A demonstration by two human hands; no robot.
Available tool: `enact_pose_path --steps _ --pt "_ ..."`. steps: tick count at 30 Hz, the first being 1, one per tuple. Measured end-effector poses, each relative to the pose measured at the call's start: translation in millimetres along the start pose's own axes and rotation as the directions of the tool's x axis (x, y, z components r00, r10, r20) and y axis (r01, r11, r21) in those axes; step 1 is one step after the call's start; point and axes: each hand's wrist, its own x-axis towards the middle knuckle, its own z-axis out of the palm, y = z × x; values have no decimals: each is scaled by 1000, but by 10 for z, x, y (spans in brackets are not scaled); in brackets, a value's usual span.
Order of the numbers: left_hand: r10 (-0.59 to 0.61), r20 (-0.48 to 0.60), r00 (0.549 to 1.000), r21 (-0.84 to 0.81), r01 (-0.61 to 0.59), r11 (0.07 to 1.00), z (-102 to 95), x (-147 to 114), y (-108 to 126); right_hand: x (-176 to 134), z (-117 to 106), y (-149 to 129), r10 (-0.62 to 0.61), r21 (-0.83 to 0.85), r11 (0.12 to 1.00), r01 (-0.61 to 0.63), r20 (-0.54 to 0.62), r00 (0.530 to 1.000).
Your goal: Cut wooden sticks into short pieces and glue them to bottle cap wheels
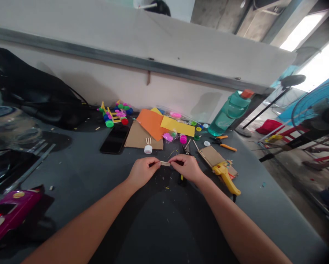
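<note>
My left hand (142, 171) and my right hand (187, 167) meet over the middle of the dark table. Each pinches one end of a short bundle of pale wooden sticks (165, 163), held level between the fingertips. Just beyond them stands a white bottle cap (148, 149) with several short sticks upright in it. Under my right hand lies a black and yellow tool (182, 179), mostly hidden, its kind unclear. To its right a yellow glue gun (227, 178) rests against a piece of cardboard (210, 156).
Orange paper (151, 124), yellow paper (178, 126), a black phone (115, 139) and small toy vehicles (115, 114) lie at the back. Orange-handled pliers (227, 147) and a teal bottle (227, 115) stand right. Left are a plastic jar (13, 126) and a magenta device (18, 209).
</note>
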Motion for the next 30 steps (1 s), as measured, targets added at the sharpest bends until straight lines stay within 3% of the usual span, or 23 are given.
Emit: enact_pose_path --steps 7,10,15,19,24,30 --pt "-39 -5 999 -53 38 998 -22 9 7 -22 11 -13 -106 -36 994 106 4 994" --pt "-59 -12 998 -75 58 995 -23 13 -3 -26 24 -14 -97 -19 995 97 -3 995" --pt "-76 -8 997 -107 74 991 -15 18 -16 -24 84 -10 79 104 992 -79 3 997" --pt "-89 -5 996 -110 88 990 -14 23 -12 -19 142 -5 247 274 929 -250 45 968" --pt "-88 1 996 -89 88 992 -24 18 10 -9 182 27 273 367 891 -266 32 961" --pt "-90 -23 996 -87 87 992 -17 14 8 -2 180 35 292 362 890 -277 14 956"
